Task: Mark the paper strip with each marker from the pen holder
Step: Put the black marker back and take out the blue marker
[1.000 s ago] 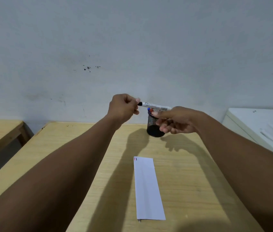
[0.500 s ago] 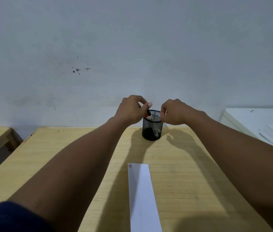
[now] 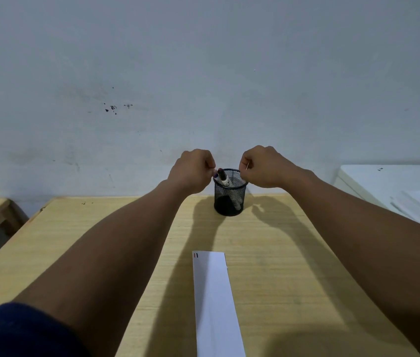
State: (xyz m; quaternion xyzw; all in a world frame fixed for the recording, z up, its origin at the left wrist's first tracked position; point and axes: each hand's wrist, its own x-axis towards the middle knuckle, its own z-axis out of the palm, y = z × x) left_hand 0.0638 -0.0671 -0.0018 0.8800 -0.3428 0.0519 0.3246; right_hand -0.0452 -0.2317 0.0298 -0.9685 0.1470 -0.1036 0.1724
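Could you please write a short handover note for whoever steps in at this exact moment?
Left hand: curled at the left rim of the pen holder, fingertips at a marker leaning inside; whether its grip has closed on the marker is unclear.
Right hand: curled above the holder's right rim, pinching something thin and pale, too small to identify.
Paper strip: flat on the wooden table, nearer than the holder, with two short marks, red and dark, at its far left corner.
Left: mark the strip with the remaining markers; how many remain is unclear.
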